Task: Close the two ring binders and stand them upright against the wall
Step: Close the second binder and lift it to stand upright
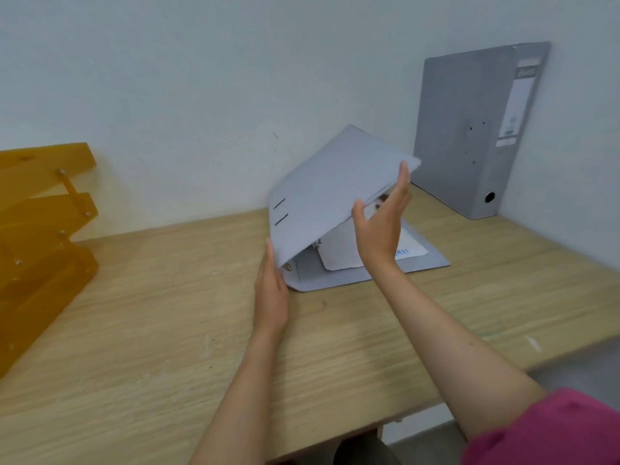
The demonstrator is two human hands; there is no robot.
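Half-open ring binder [335, 196] lying near the back of the table [167, 330], its rear cover flat on the wood and its front cover raised at a slant over loose white sheets [339, 253] on the ring mechanism. The right hand [380, 226] has its fingers spread and extended against the free edge of the raised cover, thumb apart, supporting rather than pinching it; the left hand [271, 293] lies flat and open against the spine corner, steadying the base. A second binder [476, 129], closed, stands upright in the corner, apparently leaning on the wall [201, 95], just beside and behind the open one. An amber tiered tray [43, 229] sits well apart at the left. Judged from its board covers, the binder is stiff and hinges only along the spine; it appears lightly filled, so probably of modest weight. The smooth cover may slip under flat palms, and the sheets could crease if caught while closing. Once shut, a hold across the spine, or one hand on each cover face, should lift it securely.
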